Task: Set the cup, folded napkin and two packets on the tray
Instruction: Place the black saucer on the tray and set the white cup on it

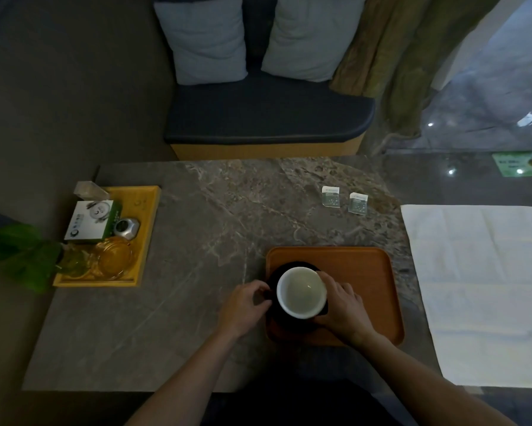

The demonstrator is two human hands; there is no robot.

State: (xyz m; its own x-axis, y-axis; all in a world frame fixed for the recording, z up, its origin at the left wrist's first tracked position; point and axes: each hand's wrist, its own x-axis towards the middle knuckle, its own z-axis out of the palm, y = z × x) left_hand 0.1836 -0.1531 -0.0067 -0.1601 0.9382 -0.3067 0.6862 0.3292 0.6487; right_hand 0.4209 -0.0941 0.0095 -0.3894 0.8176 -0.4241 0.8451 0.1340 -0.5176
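Note:
A dark cup (301, 293) with a white inside stands on a black saucer (289, 269) at the left end of the brown tray (363, 272). My left hand (246, 302) pinches the cup's handle at its left side. My right hand (341, 302) curls round the cup's right wall. Two small white packets (331, 196) (358, 203) lie side by side on the marble table, beyond the tray. A large white napkin (480, 287) lies spread flat on the table to the right of the tray.
A yellow tray (149, 210) at the table's left holds a white box (89, 222), a silver object (126, 228) and glass dishes (114, 256). Green leaves (18, 253) overhang the left edge. A bench with two cushions (267, 118) stands behind the table.

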